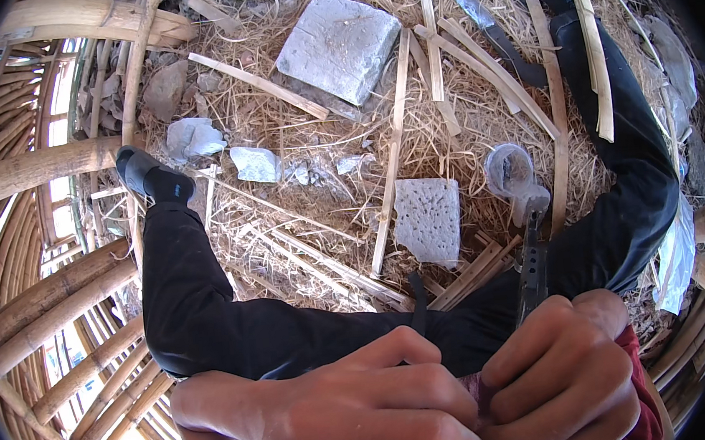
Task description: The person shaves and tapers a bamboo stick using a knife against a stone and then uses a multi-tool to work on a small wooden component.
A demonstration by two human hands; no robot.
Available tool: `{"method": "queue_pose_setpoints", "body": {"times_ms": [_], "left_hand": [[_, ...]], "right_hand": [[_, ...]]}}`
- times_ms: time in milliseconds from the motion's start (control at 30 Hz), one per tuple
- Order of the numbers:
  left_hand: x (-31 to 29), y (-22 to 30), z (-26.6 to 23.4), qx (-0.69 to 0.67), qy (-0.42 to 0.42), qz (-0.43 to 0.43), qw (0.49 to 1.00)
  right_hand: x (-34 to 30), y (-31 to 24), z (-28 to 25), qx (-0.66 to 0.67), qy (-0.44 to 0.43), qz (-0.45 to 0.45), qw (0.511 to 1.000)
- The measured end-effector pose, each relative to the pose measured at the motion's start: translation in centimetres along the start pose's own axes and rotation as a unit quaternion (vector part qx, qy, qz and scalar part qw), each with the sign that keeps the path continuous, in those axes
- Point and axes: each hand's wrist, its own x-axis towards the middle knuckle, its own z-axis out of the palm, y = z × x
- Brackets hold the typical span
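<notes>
Both my hands are drawn in close together at the lower edge. My left hand is closed, fingers curled in; whatever it grips is hidden beneath them. My right hand is curled into a fist beside it, knuckles nearly touching the left. Out of the top of the right fist sticks a dark metal knife with a row of round holes, its far end pointing away from me; the part inside the hand cannot be seen. Just past that end, a cloudy plastic cup lies on the straw.
Between my spread legs sit a pitted pale block, a larger grey slab and white stone chunks. Split bamboo strips and a long metal blade lie on straw. Bamboo poles line the left.
</notes>
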Motion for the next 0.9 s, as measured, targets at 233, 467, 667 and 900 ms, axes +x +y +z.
{"method": "queue_pose_setpoints", "body": {"times_ms": [233, 467, 667, 900], "left_hand": [[-0.2, -0.3, 0.5, -0.014, 0.021, 0.01, 1.0], [0.1, 0.0, 0.7, -0.02, 0.035, -0.01, 0.999], [-0.2, -0.1, 0.8, -0.02, 0.032, -0.005, 0.999], [-0.2, 0.5, 0.8, -0.021, 0.049, -0.052, 0.997]], "right_hand": [[0.4, 0.4, -0.1, 0.001, -0.002, -0.013, 1.0], [0.5, 0.1, -0.1, -0.001, 0.001, -0.005, 1.0], [0.4, 0.3, 0.1, 0.001, 0.011, -0.019, 1.0], [0.4, 0.6, 0.4, -0.003, 0.019, -0.025, 1.0]]}}
